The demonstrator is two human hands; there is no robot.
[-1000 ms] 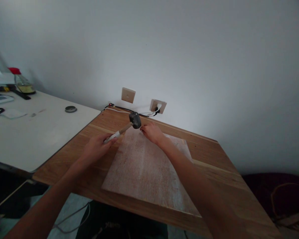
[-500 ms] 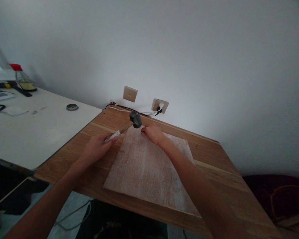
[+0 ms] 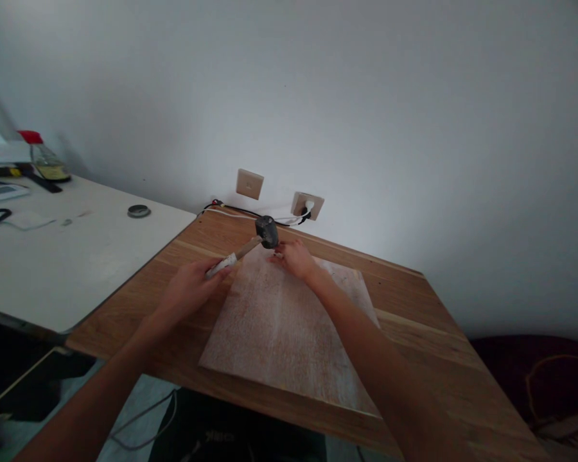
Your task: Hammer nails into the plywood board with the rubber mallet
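My left hand is wrapped round the white-covered grip of a mallet with a wooden handle and a dark, blocky head. The mallet's head is raised over the far left corner of a pale, whitewashed wooden board, close to my right fingertips. My right hand rests at that far edge, its fingers bent and drawn together near the board's surface. Whatever sits between those fingertips is too small to make out. The board lies flat on a brown wooden tabletop.
White and black cables run along the wall to a socket. On the white table to the left are a dark round lid, a red-capped bottle and a black-and-yellow tool. Dark red fabric lies at lower right.
The mallet's head has shifted slightly right, nearer my right fingertips. My right thumb and fingers have moved a little; the board appears to lie where it was.
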